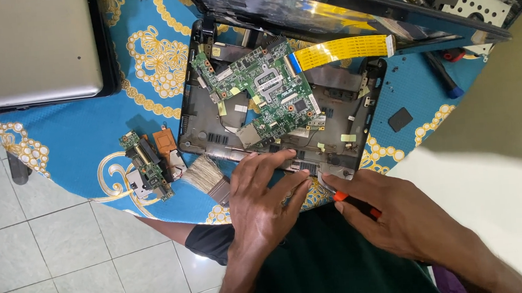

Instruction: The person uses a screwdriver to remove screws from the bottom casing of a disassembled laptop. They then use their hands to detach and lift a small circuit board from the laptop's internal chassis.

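The left hand [263, 195] lies flat, fingers spread and holding nothing, pressed on the near edge of the opened laptop base [356, 106]; the right hand [394, 213] is closed around a screwdriver [357, 204] with an orange-and-black handle, its tip hidden at the base's near rim beside the left fingertips. The step in hand appears to be working a fastener or catch along that near edge while the left hand steadies the shell (the tip's exact contact point cannot be seen).

The green circuit board [266, 91] sits tilted inside the base, well apart from both hands; a yellow flat ribbon cable [343, 50] runs from its upper right corner toward the hinged screen panel [325, 10]. The next move likely calls for steady downward pressure and a tool held square, since the tip works right at the rim where a slip would meet the left fingers.

Room for movement is tight: the base overhangs the near edge of the blue patterned tablecloth [82, 128]; a brush [205, 173] lies touching the left corner; a smaller removed board [146, 167] rests just beyond it; a closed silver laptop [27, 49] fills the far left.
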